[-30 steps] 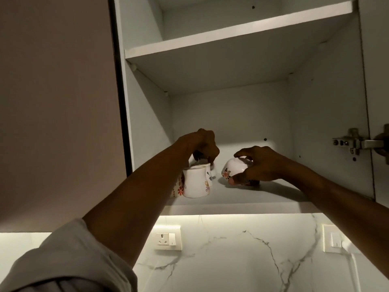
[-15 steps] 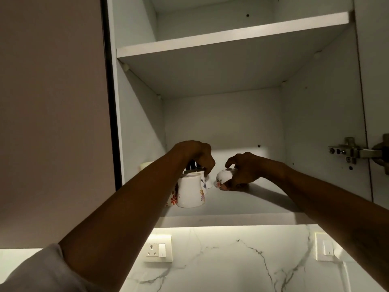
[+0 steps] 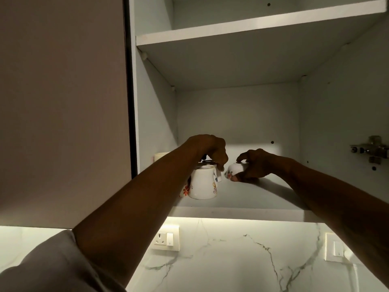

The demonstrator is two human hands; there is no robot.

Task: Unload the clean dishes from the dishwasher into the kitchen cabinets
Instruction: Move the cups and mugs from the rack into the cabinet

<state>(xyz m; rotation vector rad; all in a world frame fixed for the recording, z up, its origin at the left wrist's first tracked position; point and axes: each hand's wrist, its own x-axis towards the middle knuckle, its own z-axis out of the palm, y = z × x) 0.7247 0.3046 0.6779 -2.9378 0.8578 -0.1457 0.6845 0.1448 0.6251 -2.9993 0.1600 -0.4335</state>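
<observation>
- Head view: my right hand (image 3: 255, 165) curls thumb and fingers round a small floral cup (image 3: 234, 170), tipped on the cabinet's lower shelf (image 3: 242, 212).
- My left hand (image 3: 212, 149) hangs curled above a white mug (image 3: 202, 184); whether it holds anything, I cannot tell.
- Glazed ceramic, by my judgement: light, slick, chippable; best gripped round the body.
</observation>
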